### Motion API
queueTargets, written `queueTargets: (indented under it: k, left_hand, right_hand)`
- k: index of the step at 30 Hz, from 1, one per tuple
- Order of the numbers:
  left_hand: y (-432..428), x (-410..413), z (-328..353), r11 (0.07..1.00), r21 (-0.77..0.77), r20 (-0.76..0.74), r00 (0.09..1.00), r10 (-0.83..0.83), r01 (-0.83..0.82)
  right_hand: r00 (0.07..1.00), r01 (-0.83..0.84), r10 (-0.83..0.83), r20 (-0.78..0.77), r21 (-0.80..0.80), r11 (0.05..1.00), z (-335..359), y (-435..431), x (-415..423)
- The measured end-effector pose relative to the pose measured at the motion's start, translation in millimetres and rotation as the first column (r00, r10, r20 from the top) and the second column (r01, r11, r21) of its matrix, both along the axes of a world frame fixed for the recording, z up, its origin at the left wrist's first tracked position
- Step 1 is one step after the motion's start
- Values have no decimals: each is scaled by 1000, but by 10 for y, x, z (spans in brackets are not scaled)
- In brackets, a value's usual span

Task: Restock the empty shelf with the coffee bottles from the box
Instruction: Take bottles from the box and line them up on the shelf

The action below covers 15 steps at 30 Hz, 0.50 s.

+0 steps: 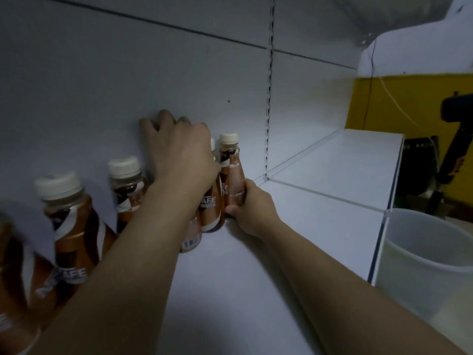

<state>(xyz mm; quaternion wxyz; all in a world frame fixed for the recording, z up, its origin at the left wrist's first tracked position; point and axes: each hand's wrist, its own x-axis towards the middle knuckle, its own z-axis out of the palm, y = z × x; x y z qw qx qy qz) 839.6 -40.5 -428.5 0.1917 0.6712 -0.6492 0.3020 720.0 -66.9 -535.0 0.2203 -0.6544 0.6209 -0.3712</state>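
Several coffee bottles already stand on the white shelf [230, 290], as I read the one head view I have. Far left, a blurred bottle at the frame edge [10, 265]; next to it a large near bottle [71, 231] with a cream cap; behind that a third bottle [128, 190] close to the back panel [128, 73]. Further right, a cluster: a front bottle [211, 208] with part of its label showing, a lower bottle [190, 234] mostly hidden behind the left forearm, and the end bottle [231, 172], upright. Right hand [249, 208] is wrapped around the lower body of the end bottle, fingers curled on it, bottle base at or just above the shelf; I cannot tell which. Left hand [179, 147] reaches over the cluster, fingers loosely spread toward the back panel; whether it grips a cap beneath the palm is hidden, so I cannot tell. The source box is not in view. A pale plastic bin [422, 265] sits below and right of the shelf edge. My judgement: the restock is partway in, left portion filling, while the shelf surface right of the end bottle and the whole next bay [345, 162] beyond the slotted upright [267, 111] remain bare. Much shelf left to fill.
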Motion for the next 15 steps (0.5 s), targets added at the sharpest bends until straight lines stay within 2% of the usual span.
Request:
queueTargets:
  k: [5,13,15]
  left_hand:
    - [-15,-14,-15,999,-30,21,1000,16,-15]
    - [177,-13,-9,1000,15,34,999,-14,13]
    - [315,4,9,1000,4,16,999,-30,30]
  right_hand:
    - [997,-46,46,-60,7,999,-74,-29,22]
    - [990,-48,59,-130,84,995,-53,39,53]
    - [993,-47,55,-101,81,996,-34,77,51]
